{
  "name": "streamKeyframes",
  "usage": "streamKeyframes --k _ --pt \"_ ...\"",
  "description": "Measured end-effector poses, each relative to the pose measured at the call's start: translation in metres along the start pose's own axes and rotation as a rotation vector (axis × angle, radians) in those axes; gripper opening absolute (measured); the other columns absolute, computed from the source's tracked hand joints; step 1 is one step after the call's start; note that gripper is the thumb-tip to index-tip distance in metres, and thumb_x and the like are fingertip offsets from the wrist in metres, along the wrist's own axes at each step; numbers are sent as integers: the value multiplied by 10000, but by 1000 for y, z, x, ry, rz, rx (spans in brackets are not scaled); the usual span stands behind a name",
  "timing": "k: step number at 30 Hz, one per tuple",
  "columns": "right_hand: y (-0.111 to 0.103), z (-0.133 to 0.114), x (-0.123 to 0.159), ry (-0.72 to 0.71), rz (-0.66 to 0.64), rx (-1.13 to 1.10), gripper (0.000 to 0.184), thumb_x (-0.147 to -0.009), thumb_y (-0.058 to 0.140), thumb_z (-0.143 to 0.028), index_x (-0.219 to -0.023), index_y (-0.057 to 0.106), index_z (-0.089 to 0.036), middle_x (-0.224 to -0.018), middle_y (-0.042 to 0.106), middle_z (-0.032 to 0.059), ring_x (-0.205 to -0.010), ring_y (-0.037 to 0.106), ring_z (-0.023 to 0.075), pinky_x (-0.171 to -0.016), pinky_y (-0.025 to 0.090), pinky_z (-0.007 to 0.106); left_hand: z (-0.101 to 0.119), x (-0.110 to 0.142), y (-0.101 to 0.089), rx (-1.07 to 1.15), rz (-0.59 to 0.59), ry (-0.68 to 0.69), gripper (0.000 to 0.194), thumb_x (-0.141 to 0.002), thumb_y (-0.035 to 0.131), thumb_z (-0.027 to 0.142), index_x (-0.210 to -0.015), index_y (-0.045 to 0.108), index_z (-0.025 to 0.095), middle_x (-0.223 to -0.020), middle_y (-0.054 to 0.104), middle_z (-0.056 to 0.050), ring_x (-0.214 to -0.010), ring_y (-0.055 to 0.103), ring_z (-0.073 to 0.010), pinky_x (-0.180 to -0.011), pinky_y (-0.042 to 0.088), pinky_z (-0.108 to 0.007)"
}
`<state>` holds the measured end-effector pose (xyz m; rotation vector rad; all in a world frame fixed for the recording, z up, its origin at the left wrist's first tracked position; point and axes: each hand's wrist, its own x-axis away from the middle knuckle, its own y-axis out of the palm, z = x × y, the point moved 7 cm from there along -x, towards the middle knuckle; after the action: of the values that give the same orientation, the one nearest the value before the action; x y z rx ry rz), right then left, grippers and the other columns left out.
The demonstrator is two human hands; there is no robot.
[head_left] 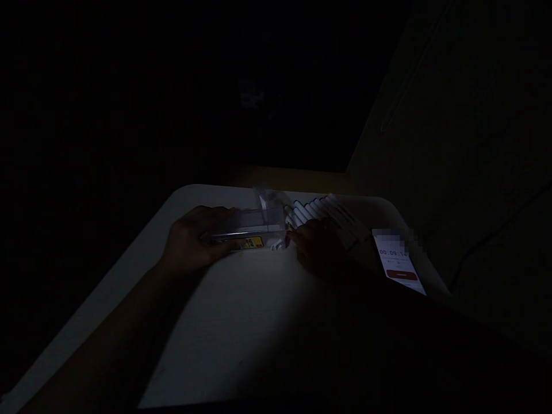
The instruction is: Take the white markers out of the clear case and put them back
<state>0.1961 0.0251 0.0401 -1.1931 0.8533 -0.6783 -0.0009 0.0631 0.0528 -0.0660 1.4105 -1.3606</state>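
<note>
The scene is very dark. My left hand point(194, 241) wraps round the left end of a clear plastic marker case point(250, 227) with a yellow label, lying on a white table point(241, 322). The case's flap stands open at its right end. My right hand point(317, 247) rests just right of that opening, fingers curled at the near ends of a row of several white markers point(323, 215) lying side by side. Whether it pinches one marker is hidden in the dark.
A phone point(399, 261) with a lit screen showing a timer lies on the table's right part. A dark cable point(495, 236) runs over the floor at the right. The table's rounded far edge lies just behind the markers.
</note>
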Motion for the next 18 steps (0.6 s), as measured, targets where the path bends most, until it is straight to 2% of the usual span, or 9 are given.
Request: streamKeyframes --k 3,6,9,12,18 --pt "-1 -6 -12 -63 -8 -35 334 -854 498 -346 -1130 513 -159 -1150 534 70 -999 543 179 -848 460 402 0 0 0 0 -3 16 572 -639 705 409 -1145 539 200 -1105 600 -58 -977 564 -180 -869 473 -331" --pt "2 -7 -21 -94 -25 -69 260 -866 476 -316 -1032 568 -139 -1074 572 62 -1021 510 182 -888 396 410 -1 0 0 8 -3 13 561 -643 700 418 -1141 540 216 -1103 601 -53 -975 566 -185 -861 475 -338" --pt "3 -3 -22 -90 -37 -99 251 -892 412 -261 -912 619 -122 -953 619 70 -1019 457 184 -905 302 397 -2 0 0 8 12 8 543 -649 684 444 -1135 541 247 -1105 602 -44 -972 569 -197 -853 477 -353" --pt "0 0 -16 -79 -28 -120 277 -892 388 -248 -911 625 -105 -918 627 89 -997 431 193 -894 254 400 -2 0 1 11 18 34 561 -640 689 444 -1146 535 259 -1092 606 -38 -959 573 -200 -842 479 -344" --pt "-4 -5 -9 -135 -39 -140 264 -894 356 -189 -954 597 -98 -977 603 84 -985 456 175 -877 294 372 -4 0 2 20 27 44 583 -634 690 455 -1160 525 264 -1091 608 -39 -951 578 -206 -825 487 -345"
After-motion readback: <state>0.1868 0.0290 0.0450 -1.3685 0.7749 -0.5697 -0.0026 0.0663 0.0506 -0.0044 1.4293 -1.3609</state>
